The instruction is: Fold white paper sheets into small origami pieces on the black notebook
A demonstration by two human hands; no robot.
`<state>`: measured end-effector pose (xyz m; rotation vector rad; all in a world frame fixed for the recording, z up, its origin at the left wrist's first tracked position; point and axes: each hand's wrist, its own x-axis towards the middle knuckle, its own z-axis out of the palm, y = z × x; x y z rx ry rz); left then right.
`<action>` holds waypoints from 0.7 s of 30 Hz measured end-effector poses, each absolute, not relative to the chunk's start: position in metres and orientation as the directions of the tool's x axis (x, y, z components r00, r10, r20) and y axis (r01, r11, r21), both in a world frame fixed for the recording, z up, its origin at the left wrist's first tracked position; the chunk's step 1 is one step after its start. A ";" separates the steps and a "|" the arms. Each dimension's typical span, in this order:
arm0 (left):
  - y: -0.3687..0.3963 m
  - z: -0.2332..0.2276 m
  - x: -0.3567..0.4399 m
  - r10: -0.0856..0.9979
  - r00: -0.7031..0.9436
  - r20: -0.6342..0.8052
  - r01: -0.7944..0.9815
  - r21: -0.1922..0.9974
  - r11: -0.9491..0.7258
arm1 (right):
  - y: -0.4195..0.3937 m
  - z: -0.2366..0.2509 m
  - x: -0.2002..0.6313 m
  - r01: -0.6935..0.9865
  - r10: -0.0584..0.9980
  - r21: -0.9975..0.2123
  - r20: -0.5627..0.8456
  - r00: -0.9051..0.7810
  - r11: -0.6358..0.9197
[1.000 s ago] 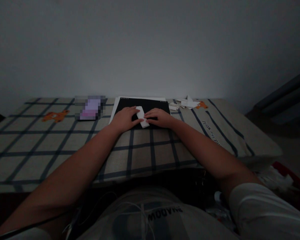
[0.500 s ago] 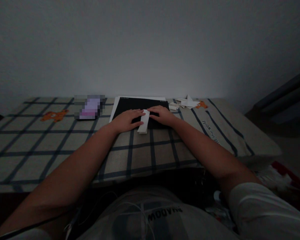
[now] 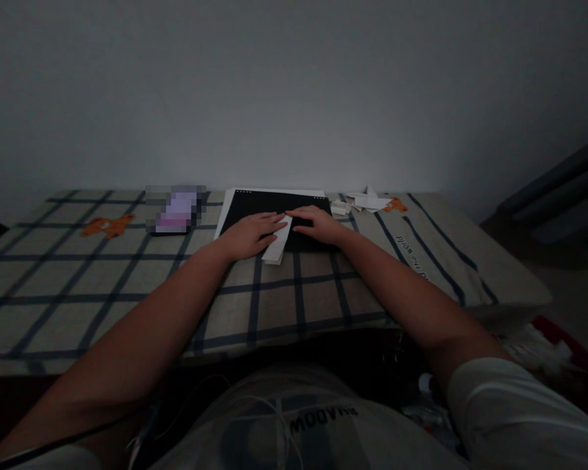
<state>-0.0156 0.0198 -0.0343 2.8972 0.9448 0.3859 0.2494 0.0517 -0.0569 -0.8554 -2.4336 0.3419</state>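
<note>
A folded strip of white paper (image 3: 277,245) lies aslant across a black sheet with punched holes (image 3: 269,201), its near end past the sheet's front edge. My left hand (image 3: 252,235) rests flat with fingers stretched over the strip's left side and thumb close to its edge. From the other side, my right hand (image 3: 318,226) reaches over with fingers extended, the index fingertip touching the strip's far end and the thumb spread apart. Neither hand is closed around the paper.
White paper (image 3: 229,198) shows under the black sheet. A phone (image 3: 179,212) with a blurred screen lies to the left on the checked tablecloth (image 3: 127,281). Folded paper pieces (image 3: 370,201) lie at the right. A wall (image 3: 294,98) stands behind the table.
The paper strip has turned slightly, its near end swinging left toward me. My left fingers have shifted a little on it; my right hand has hardly moved.
</note>
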 end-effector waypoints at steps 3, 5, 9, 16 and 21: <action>0.018 -0.034 -0.014 0.584 0.780 0.227 0.564 0.150 -0.812 | 0.053 -0.059 0.250 0.514 0.656 -0.415 0.384 -0.649 0.751; 0.017 -0.033 -0.013 0.586 0.779 0.223 0.567 0.149 -0.810 | 0.054 -0.059 0.251 0.511 0.659 -0.423 0.381 -0.649 0.748; 0.016 -0.032 -0.012 0.585 0.785 0.204 0.566 0.146 -0.811 | 0.054 -0.056 0.252 0.487 0.643 -0.432 0.383 -0.663 0.759; 0.017 -0.031 -0.014 0.587 0.790 0.176 0.573 0.126 -0.810 | 0.052 -0.055 0.246 0.556 0.700 -0.433 0.342 -0.627 0.709; 0.017 -0.029 -0.014 0.594 0.786 0.171 0.588 0.088 -0.804 | 0.047 -0.054 0.242 0.598 0.749 -0.457 0.321 -0.580 0.658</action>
